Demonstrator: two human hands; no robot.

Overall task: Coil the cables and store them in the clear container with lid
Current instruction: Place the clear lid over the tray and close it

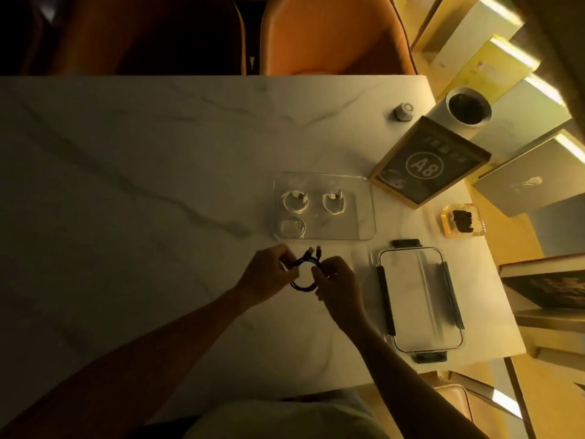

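Your fingers [292, 271] pinch a black cable [303, 274] from both sides: your left hand [269, 274] closes on the left edge of its coil, your right hand [337, 280] clamps the right edge, and the coil hangs between them just above the surface [142, 172]. The cable is dark, thin and wound into a round loop of several turns, with its two plug ends sticking up out of the top of the loop, pointing away from you toward the clear container [364, 204]. That container is a shallow, rounded-corner rectangle of transparent plastic, lying just beyond your hands; inside it, at its left half, three white cables [295, 201] lie in small flat rings, two at the far side and one nearer you. To your right, the clear lid [418, 299] lies flat with dark clips along its edges, its long axis running away from you. The surface is pale marble-patterned with grey veins.
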